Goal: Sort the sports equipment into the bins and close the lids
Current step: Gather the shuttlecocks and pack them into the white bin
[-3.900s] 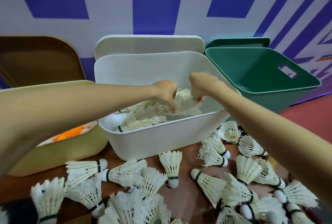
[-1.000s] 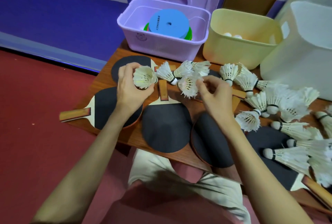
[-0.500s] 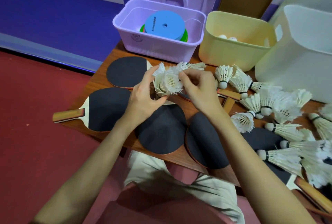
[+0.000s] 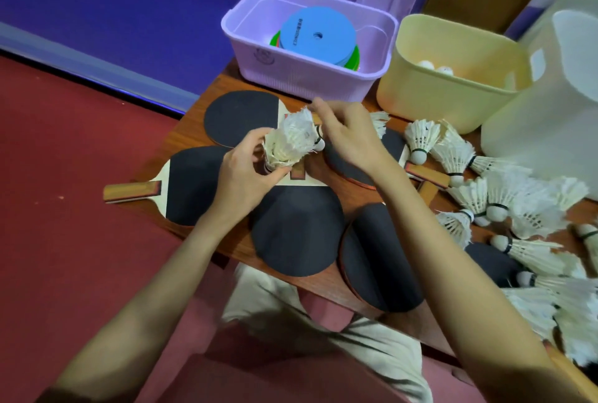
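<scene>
left hand (image 4: 241, 173): curled round base of shuttlecock bunch (image 4: 291, 140)
right hand (image 4: 348, 135): pinches same bunch at top
handling: likely feather-light, brittle; hold near corks
right of hands: loose shuttlecocks (image 4: 498, 192), white bin (image 4: 550, 130)
under hands: paddles (image 4: 297, 234) on table (image 4: 181, 140); bin path looks open

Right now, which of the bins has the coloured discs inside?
The lilac bin, farthest left on the table: it holds a blue disc. The yellow bin beside it holds white balls.
</scene>
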`<action>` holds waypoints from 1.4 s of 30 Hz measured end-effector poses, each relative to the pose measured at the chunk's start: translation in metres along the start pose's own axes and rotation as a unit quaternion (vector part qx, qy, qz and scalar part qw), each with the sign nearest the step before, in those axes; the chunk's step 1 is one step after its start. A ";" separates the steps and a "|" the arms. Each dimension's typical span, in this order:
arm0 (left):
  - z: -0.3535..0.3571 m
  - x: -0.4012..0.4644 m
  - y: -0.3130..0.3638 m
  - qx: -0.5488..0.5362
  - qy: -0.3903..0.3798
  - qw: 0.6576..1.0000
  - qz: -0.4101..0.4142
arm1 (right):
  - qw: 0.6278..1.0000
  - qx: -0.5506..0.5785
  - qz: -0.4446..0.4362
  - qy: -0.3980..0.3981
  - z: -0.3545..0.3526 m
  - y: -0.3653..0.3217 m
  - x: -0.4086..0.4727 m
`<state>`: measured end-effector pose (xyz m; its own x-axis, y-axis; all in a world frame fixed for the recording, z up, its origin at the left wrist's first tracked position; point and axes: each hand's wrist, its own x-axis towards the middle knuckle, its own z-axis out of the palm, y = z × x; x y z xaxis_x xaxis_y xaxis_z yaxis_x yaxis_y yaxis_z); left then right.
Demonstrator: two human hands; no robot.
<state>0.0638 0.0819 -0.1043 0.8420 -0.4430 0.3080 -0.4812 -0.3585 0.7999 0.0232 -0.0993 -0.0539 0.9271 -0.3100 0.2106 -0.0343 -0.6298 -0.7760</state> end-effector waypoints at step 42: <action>0.020 0.028 0.013 -0.071 0.022 0.995 -0.067 | 0.991 -0.018 -0.099 0.092 -0.043 0.004 -0.006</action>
<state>0.0761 0.0486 -0.0951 0.9077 -0.3613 0.2137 -0.3276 -0.2917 0.8987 0.0019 -0.1306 -0.0332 0.8333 -0.3011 0.4636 0.1242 -0.7152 -0.6878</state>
